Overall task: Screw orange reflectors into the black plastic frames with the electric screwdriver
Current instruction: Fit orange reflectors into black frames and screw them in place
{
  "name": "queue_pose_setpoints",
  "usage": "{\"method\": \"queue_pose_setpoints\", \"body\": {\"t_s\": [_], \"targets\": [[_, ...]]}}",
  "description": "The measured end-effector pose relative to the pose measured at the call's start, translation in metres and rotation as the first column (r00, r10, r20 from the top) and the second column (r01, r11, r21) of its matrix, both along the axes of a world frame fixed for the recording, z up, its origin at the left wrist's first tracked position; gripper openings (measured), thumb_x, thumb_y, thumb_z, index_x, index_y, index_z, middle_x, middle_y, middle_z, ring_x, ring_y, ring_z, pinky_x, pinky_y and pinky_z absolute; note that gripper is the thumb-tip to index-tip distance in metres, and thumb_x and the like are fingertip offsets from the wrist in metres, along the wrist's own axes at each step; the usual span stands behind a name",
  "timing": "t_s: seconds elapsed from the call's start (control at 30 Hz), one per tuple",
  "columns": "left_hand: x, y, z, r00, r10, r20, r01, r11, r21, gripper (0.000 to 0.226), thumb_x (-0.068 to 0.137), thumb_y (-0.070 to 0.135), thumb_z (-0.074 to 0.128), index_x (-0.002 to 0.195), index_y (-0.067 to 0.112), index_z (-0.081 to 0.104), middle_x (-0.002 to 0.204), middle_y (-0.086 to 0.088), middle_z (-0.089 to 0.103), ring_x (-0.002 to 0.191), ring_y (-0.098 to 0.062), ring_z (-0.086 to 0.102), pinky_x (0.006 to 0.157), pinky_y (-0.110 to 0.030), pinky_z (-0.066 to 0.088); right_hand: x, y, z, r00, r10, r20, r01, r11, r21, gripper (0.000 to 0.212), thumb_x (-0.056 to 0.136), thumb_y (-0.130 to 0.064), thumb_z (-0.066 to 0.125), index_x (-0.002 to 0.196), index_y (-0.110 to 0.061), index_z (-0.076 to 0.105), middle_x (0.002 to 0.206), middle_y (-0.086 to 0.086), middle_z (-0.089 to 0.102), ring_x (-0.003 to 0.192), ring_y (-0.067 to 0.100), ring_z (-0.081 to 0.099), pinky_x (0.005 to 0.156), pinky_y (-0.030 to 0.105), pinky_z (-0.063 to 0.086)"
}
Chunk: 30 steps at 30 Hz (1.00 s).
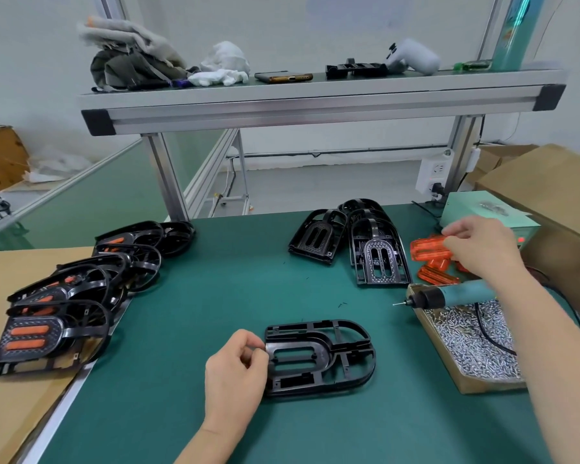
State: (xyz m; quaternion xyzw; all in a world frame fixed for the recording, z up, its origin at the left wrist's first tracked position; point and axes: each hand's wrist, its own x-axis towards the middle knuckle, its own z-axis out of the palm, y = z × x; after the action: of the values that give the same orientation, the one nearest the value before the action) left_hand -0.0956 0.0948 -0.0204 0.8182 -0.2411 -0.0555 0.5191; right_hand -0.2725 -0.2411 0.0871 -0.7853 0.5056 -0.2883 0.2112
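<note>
L hand point(235, 366) pinches the black frame point(325, 356) by its end, flat near the front edge of the bench point(215, 296), so it won't slide. R hand point(479, 246) is over the orange reflectors point(427, 251) by the right edge, fingers bent; can't tell if holding one. Electric screwdriver point(449, 296) lies on screw box point(489, 385), handy.

no text or label can be read.

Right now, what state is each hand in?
Left hand: closed, pinching the edge of the black frame.
Right hand: over the orange reflectors; grip cannot be told.
</note>
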Motion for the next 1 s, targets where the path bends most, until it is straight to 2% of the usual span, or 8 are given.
{"method": "queue_pose_setpoints", "body": {"t_s": [0.07, 0.1, 0.27, 0.43, 0.6, 0.77, 0.9, 1.0], "targets": [[0.001, 0.0, -0.001, 1.0, -0.012, 0.005, 0.012, 1.0, -0.01, 0.027, 0.081, -0.001, 0.061, 0.07, 0.024, 0.063, 0.053, 0.002, 0.054, 0.05, -0.008, 0.043, 0.054, -0.015, 0.039, 0.003, 0.01, 0.001, 0.99, 0.032, 0.136, -0.047, 0.992, 0.113, 0.02, 0.085, -0.006, 0.062, 0.095, -0.021, 0.071, 0.088, 0.0, 0.072, 0.056, 0.01, 0.068, 0.057, 0.026, 0.047], [0.001, 0.0, -0.001, 1.0, -0.018, 0.008, 0.018, 1.0, -0.014, 0.027, 0.082, -0.001, 0.061, 0.07, 0.024, 0.064, 0.054, 0.001, 0.055, 0.05, -0.008, 0.044, 0.054, -0.015, 0.039, 0.004, 0.015, 0.001, 0.982, 0.048, 0.185, -0.077, 0.985, 0.154, 0.021, 0.086, -0.004, 0.062, 0.095, -0.021, 0.071, 0.086, 0.0, 0.072, 0.051, 0.007, 0.066, 0.055, 0.025, 0.045], [0.002, -0.001, -0.003, 0.999, -0.03, 0.009, 0.031, 0.998, -0.063, 0.027, 0.083, -0.001, 0.064, 0.071, 0.024, 0.065, 0.059, -0.001, 0.059, 0.052, -0.007, 0.047, 0.054, -0.012, 0.039, 0.015, 0.045, 0.0, 0.936, 0.144, 0.32, -0.228, 0.943, 0.243, 0.024, 0.086, 0.0, 0.062, 0.095, -0.02, 0.073, 0.083, 0.003, 0.075, 0.062, 0.012, 0.067, 0.069, 0.037, 0.059], [0.002, -0.002, -0.005, 0.999, -0.046, 0.002, 0.046, 0.993, -0.11, 0.023, 0.084, 0.005, 0.068, 0.074, 0.025, 0.066, 0.064, 0.0, 0.062, 0.055, -0.005, 0.049, 0.056, -0.011, 0.041, 0.025, 0.073, -0.003, 0.878, 0.228, 0.421, -0.36, 0.894, 0.266, 0.025, 0.086, 0.003, 0.064, 0.095, -0.018, 0.073, 0.074, -0.002, 0.075, 0.055, 0.005, 0.064, 0.058, 0.02, 0.05], [0.001, -0.001, -0.005, 0.998, -0.063, 0.011, 0.064, 0.985, -0.163, 0.017, 0.084, 0.01, 0.071, 0.082, 0.026, 0.068, 0.065, 0.001, 0.061, 0.057, -0.005, 0.049, 0.058, -0.013, 0.043, 0.037, 0.102, -0.011, 0.818, 0.251, 0.517, -0.459, 0.827, 0.325, 0.024, 0.087, 0.007, 0.063, 0.094, -0.014, 0.073, 0.073, -0.001, 0.075, 0.054, 0.007, 0.062, 0.058, 0.017, 0.05], [-0.002, 0.0, -0.003, 0.995, -0.083, 0.061, 0.094, 0.975, -0.199, 0.018, 0.083, 0.011, 0.076, 0.082, 0.028, 0.07, 0.07, 0.005, 0.064, 0.062, -0.008, 0.055, 0.061, -0.014, 0.045, 0.045, 0.129, -0.024, 0.802, 0.286, 0.524, -0.523, 0.761, 0.384, 0.024, 0.088, 0.008, 0.062, 0.097, -0.011, 0.072, 0.077, 0.003, 0.076, 0.056, 0.008, 0.063, 0.058, 0.016, 0.051], [-0.004, 0.0, -0.002, 0.99, -0.105, 0.09, 0.123, 0.964, -0.235, 0.028, 0.081, 0.007, 0.078, 0.093, 0.031, 0.072, 0.08, 0.005, 0.067, 0.068, -0.01, 0.059, 0.065, -0.014, 0.047, 0.049, 0.148, -0.033, 0.807, 0.314, 0.501, -0.546, 0.72, 0.428, 0.024, 0.089, 0.006, 0.062, 0.098, -0.013, 0.071, 0.078, 0.003, 0.076, 0.059, 0.01, 0.064, 0.065, 0.023, 0.053], [-0.003, 0.001, 0.0, 0.972, -0.125, 0.2, 0.167, 0.965, -0.205, 0.018, 0.083, 0.013, 0.078, 0.085, 0.03, 0.071, 0.082, 0.008, 0.066, 0.079, -0.015, 0.064, 0.071, -0.019, 0.049, 0.051, 0.163, -0.039, 0.807, 0.283, 0.518, -0.538, 0.715, 0.447, 0.022, 0.09, 0.005, 0.063, 0.097, -0.014, 0.071, 0.076, 0.003, 0.075, 0.059, 0.013, 0.065, 0.069, 0.028, 0.054]]}}
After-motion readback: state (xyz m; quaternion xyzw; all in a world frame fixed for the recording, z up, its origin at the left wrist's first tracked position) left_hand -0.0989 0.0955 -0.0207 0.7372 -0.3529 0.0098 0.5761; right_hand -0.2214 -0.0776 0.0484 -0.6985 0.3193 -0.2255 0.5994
